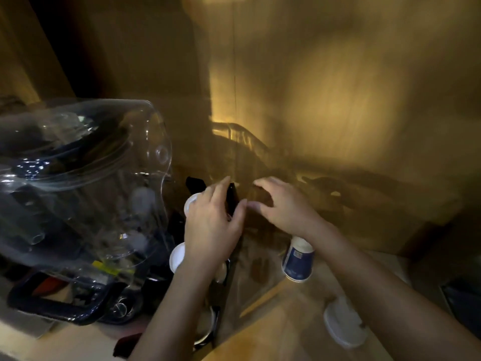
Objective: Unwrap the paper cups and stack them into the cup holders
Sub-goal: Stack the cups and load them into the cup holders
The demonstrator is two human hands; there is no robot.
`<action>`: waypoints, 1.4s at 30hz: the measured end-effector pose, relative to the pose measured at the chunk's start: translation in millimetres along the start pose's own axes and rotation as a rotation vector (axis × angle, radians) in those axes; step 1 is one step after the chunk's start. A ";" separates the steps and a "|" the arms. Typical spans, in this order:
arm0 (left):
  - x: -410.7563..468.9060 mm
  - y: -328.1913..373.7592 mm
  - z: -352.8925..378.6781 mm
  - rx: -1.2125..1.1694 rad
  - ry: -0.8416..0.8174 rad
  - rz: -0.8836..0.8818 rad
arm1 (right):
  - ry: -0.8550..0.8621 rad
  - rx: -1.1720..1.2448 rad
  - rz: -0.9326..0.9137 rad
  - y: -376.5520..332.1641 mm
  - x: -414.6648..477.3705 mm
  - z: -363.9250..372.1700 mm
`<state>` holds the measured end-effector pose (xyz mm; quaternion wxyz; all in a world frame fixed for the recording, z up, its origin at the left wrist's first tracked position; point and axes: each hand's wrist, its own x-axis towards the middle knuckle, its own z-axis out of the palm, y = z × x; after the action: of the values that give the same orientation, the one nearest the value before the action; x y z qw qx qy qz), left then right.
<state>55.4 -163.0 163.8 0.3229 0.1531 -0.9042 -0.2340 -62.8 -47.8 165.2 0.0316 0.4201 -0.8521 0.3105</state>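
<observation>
The view is dim and blurred. My left hand is closed around the top of a dark upright cup holder, thumb on one side and fingers on the other. White cup rims show beside that hand, and a second one lies lower. My right hand hovers just to the right, fingers curled and spread, its thumb tip near my left thumb; whether it holds clear wrap is unclear. A blue and white paper cup stands upside down under my right wrist. Another white cup lies near the front right.
A large clear plastic dome covers a dark dish rack on the left, close to my left forearm. A thin wooden stick lies on the wooden counter. A wall rises behind, and a dark object sits at the right edge.
</observation>
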 end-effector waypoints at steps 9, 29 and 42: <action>-52.3 40.1 106.4 -0.222 -0.521 0.081 | 0.169 0.050 0.356 74.0 -95.1 -43.7; -178.2 44.7 202.4 -0.420 -1.061 -0.315 | -0.040 0.441 0.699 118.2 -250.9 41.1; -125.6 10.1 123.8 -0.829 -0.796 -0.582 | 0.026 0.539 0.390 61.0 -157.0 18.4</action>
<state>66.5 -60.6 20.3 -0.0818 0.1562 -0.7108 -0.6810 -2.6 79.0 70.3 -0.1300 0.2382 -0.8032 0.5303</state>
